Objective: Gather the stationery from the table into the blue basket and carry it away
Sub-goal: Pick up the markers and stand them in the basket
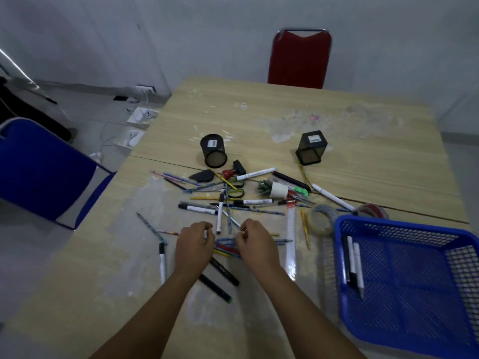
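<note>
Pens, pencils and markers lie scattered over the wooden table (259, 120). My left hand (193, 244) and my right hand (255, 242) sit side by side over a small bunch of pens and pencils (226, 248), fingers curled down onto them. The bunch is partly hidden under both hands. The blue basket (404, 278) stands at the right front of the table and holds three markers (352, 263). A clear ruler (290, 242) and tape rolls (321, 218) lie between my right hand and the basket.
Two black mesh pen holders (213, 150) (311, 147) lie tipped over farther back. A small potted plant (274, 189), scissors (233, 187) and a red stamp (229, 173) lie among the pens. A blue chair (44, 172) stands left, a red chair (298, 58) at the far side.
</note>
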